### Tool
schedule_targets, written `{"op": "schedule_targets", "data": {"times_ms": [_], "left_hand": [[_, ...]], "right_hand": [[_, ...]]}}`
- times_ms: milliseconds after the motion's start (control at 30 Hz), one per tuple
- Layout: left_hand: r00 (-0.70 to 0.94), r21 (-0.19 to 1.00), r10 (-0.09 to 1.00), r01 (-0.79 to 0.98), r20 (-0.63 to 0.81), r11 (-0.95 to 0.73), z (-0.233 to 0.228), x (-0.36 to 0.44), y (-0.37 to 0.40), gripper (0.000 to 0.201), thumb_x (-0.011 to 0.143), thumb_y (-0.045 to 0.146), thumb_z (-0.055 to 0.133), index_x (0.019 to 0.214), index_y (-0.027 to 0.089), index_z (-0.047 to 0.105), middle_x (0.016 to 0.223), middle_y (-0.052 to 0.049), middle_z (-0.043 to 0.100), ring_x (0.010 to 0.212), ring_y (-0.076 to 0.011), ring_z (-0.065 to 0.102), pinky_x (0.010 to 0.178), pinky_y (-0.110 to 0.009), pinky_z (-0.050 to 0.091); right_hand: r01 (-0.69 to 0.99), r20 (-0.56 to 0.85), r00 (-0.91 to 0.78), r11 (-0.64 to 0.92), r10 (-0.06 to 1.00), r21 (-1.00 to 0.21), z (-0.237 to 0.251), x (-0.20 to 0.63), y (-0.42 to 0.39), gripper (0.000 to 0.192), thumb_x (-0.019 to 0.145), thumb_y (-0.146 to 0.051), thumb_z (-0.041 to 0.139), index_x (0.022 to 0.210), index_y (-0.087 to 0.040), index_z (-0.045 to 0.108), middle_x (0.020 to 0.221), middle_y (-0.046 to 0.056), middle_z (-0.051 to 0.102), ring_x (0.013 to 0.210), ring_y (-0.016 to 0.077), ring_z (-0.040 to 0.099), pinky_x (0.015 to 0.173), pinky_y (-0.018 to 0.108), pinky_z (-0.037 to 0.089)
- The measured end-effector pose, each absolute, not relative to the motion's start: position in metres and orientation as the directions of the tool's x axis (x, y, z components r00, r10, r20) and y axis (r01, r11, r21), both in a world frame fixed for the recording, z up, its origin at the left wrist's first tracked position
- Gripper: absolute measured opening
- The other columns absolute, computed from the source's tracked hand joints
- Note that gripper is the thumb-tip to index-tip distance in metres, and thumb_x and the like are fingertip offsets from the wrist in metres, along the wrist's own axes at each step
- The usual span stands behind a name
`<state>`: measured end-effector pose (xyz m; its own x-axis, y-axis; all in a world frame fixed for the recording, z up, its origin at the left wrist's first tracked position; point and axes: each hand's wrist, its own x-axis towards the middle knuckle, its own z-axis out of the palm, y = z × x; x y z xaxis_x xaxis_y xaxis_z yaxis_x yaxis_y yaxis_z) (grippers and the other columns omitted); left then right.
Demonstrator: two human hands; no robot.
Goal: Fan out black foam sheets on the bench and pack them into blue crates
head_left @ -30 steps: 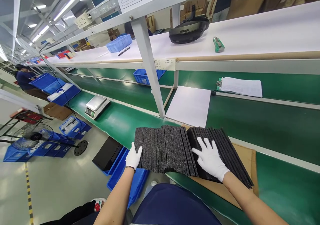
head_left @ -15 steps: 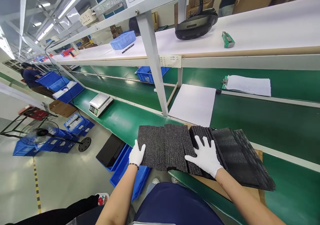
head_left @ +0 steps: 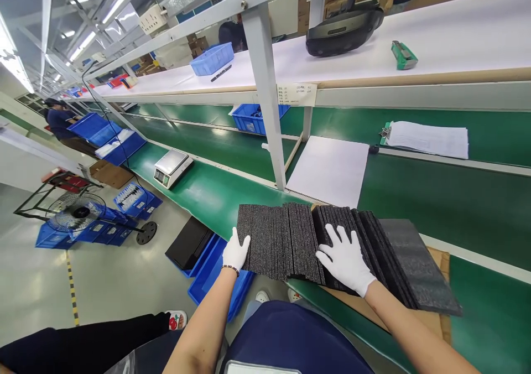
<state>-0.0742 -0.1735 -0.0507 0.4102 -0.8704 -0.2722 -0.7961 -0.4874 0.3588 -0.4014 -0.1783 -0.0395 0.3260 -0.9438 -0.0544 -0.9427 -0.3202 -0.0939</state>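
Note:
A row of thin black foam sheets (head_left: 286, 238) stands on edge at the near edge of the green bench (head_left: 440, 197), resting partly on a brown cardboard sheet (head_left: 440, 321). My left hand (head_left: 237, 250), in a white glove, presses flat against the left end of the row. My right hand (head_left: 345, 260), also gloved, lies spread with fingers apart on top of the sheets near the middle. Right of that hand the sheets (head_left: 410, 263) lean over to the right and lie almost flat.
A white sheet (head_left: 329, 169) and a clipboard with papers (head_left: 427, 139) lie behind the foam. A scale (head_left: 172, 167) sits to the left. On the upper white shelf are a black headset (head_left: 342, 28) and a green tool (head_left: 403, 55). Blue bins (head_left: 211, 277) stand on the floor below.
The sheets right of my right hand have tipped over to the right and fanned out flatter. My hands stay on the row, and the view has shifted slightly.

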Motion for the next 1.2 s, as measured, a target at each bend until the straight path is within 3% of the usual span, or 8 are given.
{"op": "schedule_targets", "data": {"times_ms": [100, 200, 500, 733, 933, 1100, 1200], "left_hand": [[0.4, 0.359, -0.875, -0.801, -0.273, -0.478, -0.05, -0.075, -0.173, 0.075, 0.093, 0.052, 0.04, 0.151, 0.008, 0.022, 0.137, -0.021, 0.054, 0.119, -0.03, 0.058, 0.095, -0.036, 0.044], [0.404, 0.351, -0.872, -0.802, -0.277, -0.483, -0.049, -0.076, -0.173, 0.075, 0.093, 0.052, 0.039, 0.15, 0.008, 0.023, 0.139, -0.021, 0.053, 0.12, -0.0313, 0.057, 0.095, -0.038, 0.044], [0.406, 0.333, -0.87, -0.809, -0.279, -0.484, -0.048, -0.071, -0.171, 0.075, 0.092, 0.054, 0.039, 0.152, 0.013, 0.021, 0.137, -0.017, 0.056, 0.117, -0.029, 0.059, 0.095, -0.037, 0.046], [0.391, 0.371, -0.88, -0.801, -0.271, -0.47, -0.051, -0.074, -0.171, 0.074, 0.092, 0.051, 0.039, 0.151, 0.01, 0.021, 0.14, -0.018, 0.053, 0.124, -0.0285, 0.055, 0.101, -0.037, 0.042], [0.371, 0.364, -0.887, -0.814, -0.274, -0.453, -0.05, -0.069, -0.172, 0.075, 0.092, 0.052, 0.039, 0.151, 0.008, 0.022, 0.14, -0.019, 0.053, 0.123, -0.0302, 0.055, 0.101, -0.039, 0.042], [0.359, 0.347, -0.894, -0.83, -0.268, -0.437, -0.051, -0.067, -0.172, 0.075, 0.092, 0.053, 0.038, 0.151, 0.009, 0.023, 0.14, -0.018, 0.053, 0.121, -0.0296, 0.057, 0.099, -0.038, 0.044], [0.357, 0.337, -0.893, -0.834, -0.273, -0.436, -0.051, -0.066, -0.173, 0.076, 0.091, 0.054, 0.038, 0.151, 0.01, 0.022, 0.137, -0.018, 0.055, 0.118, -0.0298, 0.059, 0.096, -0.038, 0.045]], "right_hand": [[-0.963, -0.136, 0.261, -0.248, -0.956, -0.108, -0.035, -0.383, -0.182, 0.061, 0.085, -0.069, 0.037, 0.089, -0.025, 0.079, 0.151, 0.008, 0.037, 0.138, 0.0448, 0.023, 0.111, 0.063, 0.009], [-0.97, -0.158, 0.232, -0.217, -0.96, -0.105, -0.037, -0.373, -0.183, 0.069, 0.08, -0.078, 0.038, 0.1, -0.025, 0.077, 0.153, 0.009, 0.034, 0.139, 0.0458, 0.02, 0.111, 0.064, 0.005], [-0.964, -0.151, 0.263, -0.266, -0.953, 0.004, -0.044, -0.388, -0.181, 0.062, 0.083, -0.071, 0.042, 0.119, -0.028, 0.069, 0.153, 0.01, 0.034, 0.138, 0.0447, 0.022, 0.109, 0.065, 0.01], [-0.977, -0.135, 0.214, -0.215, -0.968, -0.004, -0.044, -0.369, -0.18, 0.071, 0.082, -0.078, 0.033, 0.114, -0.028, 0.072, 0.153, 0.01, 0.034, 0.137, 0.0443, 0.023, 0.108, 0.065, 0.01], [-0.966, -0.129, 0.246, -0.253, -0.961, 0.044, -0.047, -0.373, -0.18, 0.062, 0.084, -0.071, 0.038, 0.115, -0.029, 0.071, 0.152, 0.009, 0.035, 0.137, 0.0433, 0.025, 0.107, 0.064, 0.014], [-0.974, 0.007, 0.206, -0.205, -0.978, 0.094, -0.049, -0.374, -0.178, 0.07, 0.08, -0.057, 0.051, 0.136, -0.014, 0.055, 0.148, 0.019, 0.039, 0.133, 0.0423, 0.03, 0.107, 0.061, 0.02], [-0.959, 0.019, 0.282, -0.281, -0.959, 0.039, -0.041, -0.367, -0.176, 0.059, 0.079, -0.04, 0.056, 0.135, -0.022, 0.056, 0.147, 0.016, 0.041, 0.132, 0.0399, 0.034, 0.107, 0.058, 0.023]]}}
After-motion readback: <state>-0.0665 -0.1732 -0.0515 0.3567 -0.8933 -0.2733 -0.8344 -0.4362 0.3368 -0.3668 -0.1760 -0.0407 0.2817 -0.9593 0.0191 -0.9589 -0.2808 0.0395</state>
